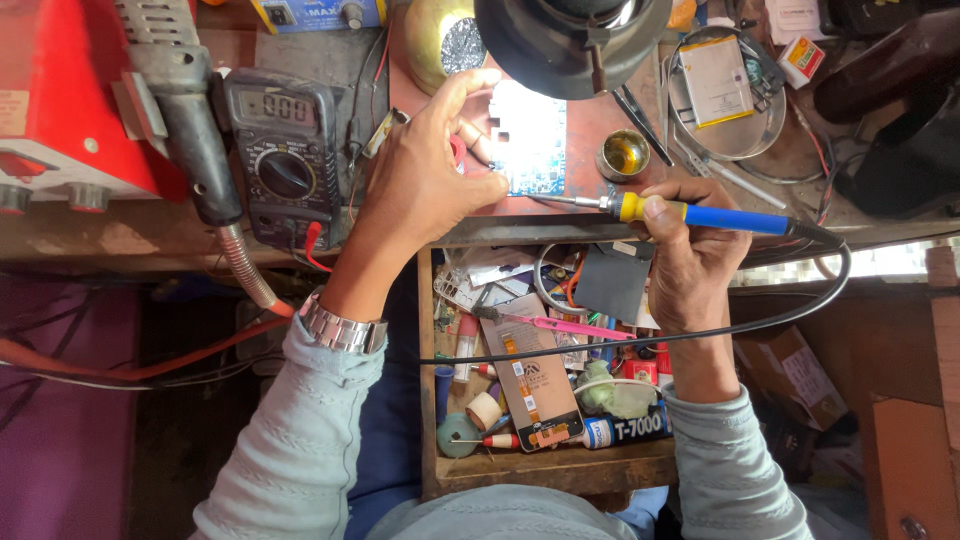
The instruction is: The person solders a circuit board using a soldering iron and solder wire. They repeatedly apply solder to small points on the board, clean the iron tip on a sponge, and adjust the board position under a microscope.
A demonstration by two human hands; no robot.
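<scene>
My left hand (430, 165) presses down on a small blue circuit board (530, 140), fingers curled along its left edge; the board is brightly lit on a reddish bench mat (585, 135). My right hand (685, 255) grips a soldering iron (715, 217) with a yellow and blue handle. Its metal tip points left and touches the board's lower edge. The iron's black cable (700, 335) loops down across an open drawer. A metal wristwatch (340, 330) sits on my left wrist.
A black magnifier lamp (570, 40) hangs over the board. A digital multimeter (285, 150) and a hot-air handle (185, 110) stand left, beside a red station (60, 100). A small flux tin (625, 155) sits right of the board. The open wooden drawer (545, 470) holds several tools, a phone screen and a glue tube.
</scene>
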